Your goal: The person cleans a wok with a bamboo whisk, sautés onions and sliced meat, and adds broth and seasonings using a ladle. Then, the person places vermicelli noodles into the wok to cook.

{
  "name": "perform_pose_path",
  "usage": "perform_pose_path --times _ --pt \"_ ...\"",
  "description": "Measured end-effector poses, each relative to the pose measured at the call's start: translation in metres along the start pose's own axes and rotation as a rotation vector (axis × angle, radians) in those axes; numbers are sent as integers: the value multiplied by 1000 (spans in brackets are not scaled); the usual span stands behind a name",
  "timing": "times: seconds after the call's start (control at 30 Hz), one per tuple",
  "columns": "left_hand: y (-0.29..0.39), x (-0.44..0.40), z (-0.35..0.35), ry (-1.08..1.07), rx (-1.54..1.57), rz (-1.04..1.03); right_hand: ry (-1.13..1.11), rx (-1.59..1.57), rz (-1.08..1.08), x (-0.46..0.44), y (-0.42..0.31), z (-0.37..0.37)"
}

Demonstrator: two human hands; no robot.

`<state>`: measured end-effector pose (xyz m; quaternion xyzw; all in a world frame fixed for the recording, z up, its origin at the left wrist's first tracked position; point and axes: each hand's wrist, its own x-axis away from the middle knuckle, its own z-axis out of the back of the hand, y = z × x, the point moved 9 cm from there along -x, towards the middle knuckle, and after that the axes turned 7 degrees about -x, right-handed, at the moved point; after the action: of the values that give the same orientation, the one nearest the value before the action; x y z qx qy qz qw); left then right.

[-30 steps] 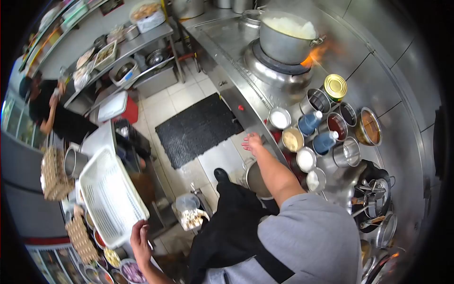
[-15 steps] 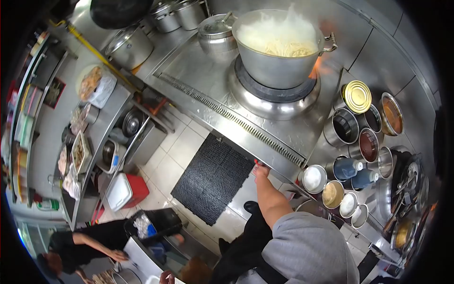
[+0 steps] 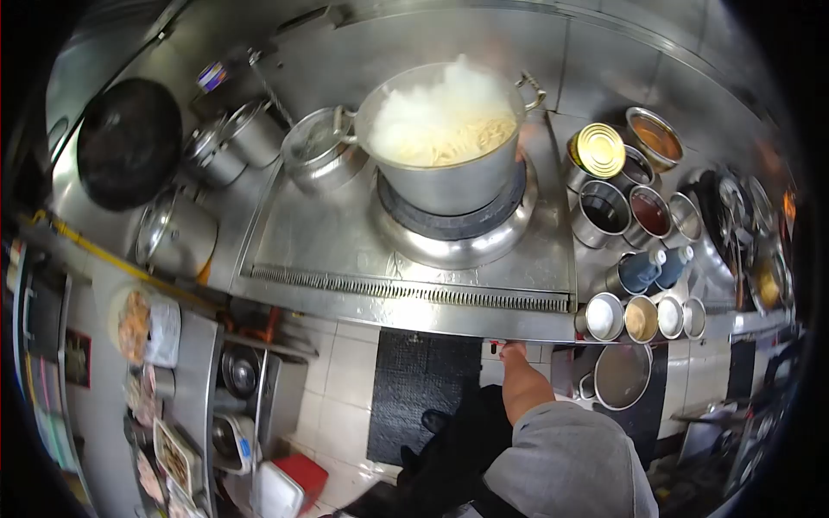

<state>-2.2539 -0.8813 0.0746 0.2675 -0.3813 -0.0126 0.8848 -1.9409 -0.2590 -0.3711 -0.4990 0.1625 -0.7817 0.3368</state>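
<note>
My right hand (image 3: 513, 351) reaches to the underside of the stove's front edge (image 3: 414, 318), beside a small red and black knob (image 3: 494, 347). Its fingers look closed, but what they grip is hidden. My left hand is out of view. Above, a large two-handled pot (image 3: 453, 186) stands on the round burner (image 3: 453, 246), with thick steam rising from it. Pale noodle-like strands (image 3: 471, 142) show at its rim, and a faint orange glow shows at the pot's right side.
A lidded pot (image 3: 324, 160) stands left of the burner. To the right are metal sauce containers (image 3: 604, 211), blue bottles (image 3: 641, 269), a gold can (image 3: 598, 149) and small seasoning cups (image 3: 641, 319). A black mat (image 3: 414, 380) and a red cooler (image 3: 302, 485) lie below.
My view has swung left and levelled on the stove. My right hand stays at the stove's front edge near the red knob. The co-worker at lower left has left view. The flame appears smaller.
</note>
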Motion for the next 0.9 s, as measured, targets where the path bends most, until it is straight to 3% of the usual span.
perform_pose_path --times 0.03,0.07,0.1,0.17,0.2,0.23,0.27,0.3,0.33,0.37,0.4,0.47,0.57,0.6,0.63,0.67,0.7,0.77,0.8,0.83,0.9 --pt "-21 -40 29 25 110 -243 17 52 2 3 0 1" --pt "34 -52 43 8 -343 -319 29 119 12 5 0 3" --pt "72 -46 63 70 -574 -249 31 199 26 5 0 3" --pt "58 -107 112 109 -612 -427 24 324 65 6 -2 4" --pt "68 -122 127 139 -602 -414 28 290 44 3 0 4" --pt "85 -131 129 133 -615 -435 56 -53 -94 4 9 8" --pt "105 -133 128 120 -532 -325 93 -272 -148 1 12 8" --pt "113 -136 128 108 -448 -210 101 -285 -155 -3 14 9" --pt "117 -153 124 32 -202 -298 89 -435 -198 10 8 13" --pt "124 -166 118 97 -781 -409 77 -593 -242 24 0 16" --pt "119 -183 110 40 -785 -418 81 -617 -256 22 0 16" --pt "116 -208 92 -104 -692 -408 -17 46 -163 18 -1 16" --pt "163 -199 59 -276 -562 -458 -14 -259 -306 41 -9 30" --pt "188 -187 51 -266 -688 -416 -9 -360 -349 43 -8 32" --pt "208 -179 44 -253 -811 -371 -13 -196 -282 30 1 25" --pt "232 -183 42 -155 -1147 -606 -19 -28 -218 29 -2 28" --pt "240 -191 42 -159 -1164 -616 -14 -43 -231 27 1 31" --pt "268 -200 49 -42 -1101 -417 -186 -63 -229 43 -15 32" --pt "231 -262 62 -278 -787 -417 -181 -79 -243 48 -17 36" --pt "240 -264 58 -284 -805 -425 -170 -29 -245 43 -12 35" --pt "255 -261 51 -241 -480 -283 -158 8 -257 44 -10 38"
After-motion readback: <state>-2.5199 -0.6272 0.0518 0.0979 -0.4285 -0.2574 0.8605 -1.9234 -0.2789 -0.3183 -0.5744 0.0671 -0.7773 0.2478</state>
